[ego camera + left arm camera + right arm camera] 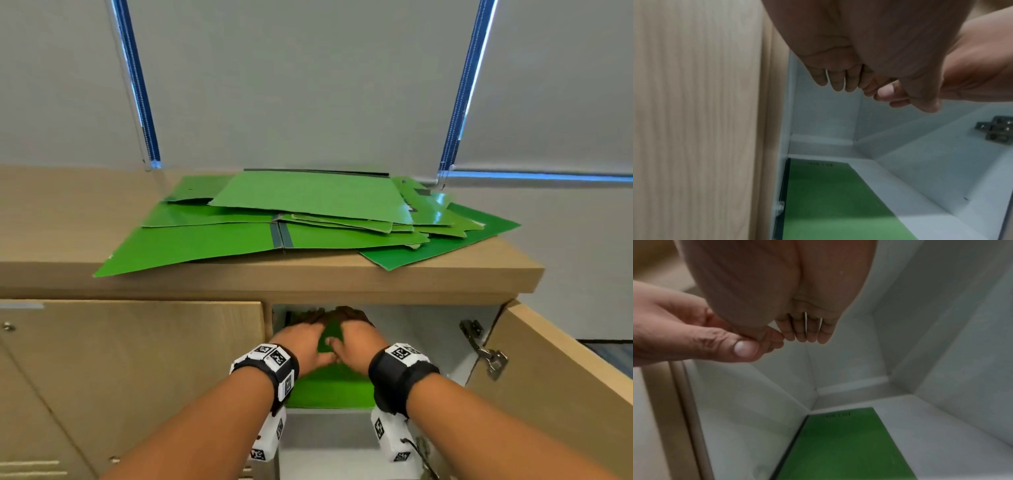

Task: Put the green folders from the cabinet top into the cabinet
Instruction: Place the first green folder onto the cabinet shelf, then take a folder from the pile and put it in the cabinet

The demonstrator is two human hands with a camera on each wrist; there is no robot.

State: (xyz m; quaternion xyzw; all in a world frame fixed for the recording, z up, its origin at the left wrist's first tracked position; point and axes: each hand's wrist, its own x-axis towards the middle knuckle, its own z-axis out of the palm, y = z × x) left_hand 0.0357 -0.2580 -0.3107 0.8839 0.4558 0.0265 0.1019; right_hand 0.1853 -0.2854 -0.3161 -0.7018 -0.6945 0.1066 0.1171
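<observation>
Both forearms reach forward and slightly down into the open compartment of the light wood cabinet (411, 277), side by side, palms facing down. The left hand (303, 337) sits just left of the middle of the opening, its fingers straight and close together, pointing toward the back wall; its thumb lies inward and touches the thumb of the other hand. In the left wrist view the hand (838, 53) hangs above the shelf with nothing in its grasp. The right hand (359, 337) is just beside it, fingers likewise straight and pressed side by side, only thin slits of light between them in the right wrist view (809, 327). Each wrist wears one black strap with white marker blocks, two in all.

Below the hands, one flat green folder (330, 390) lies on the white shelf inside the cabinet, against the left inner wall, with small dark lettering near its far edge. Whether the fingertips touch it cannot be told; the wrist views show a gap beneath the hands.

On the cabinet top, a loose overlapping heap of flat green cardboard folders (308, 219) remains; the exact count cannot be told. At the right, one wooden door (561, 377) stands open, with one metal hinge (483, 349) showing.
</observation>
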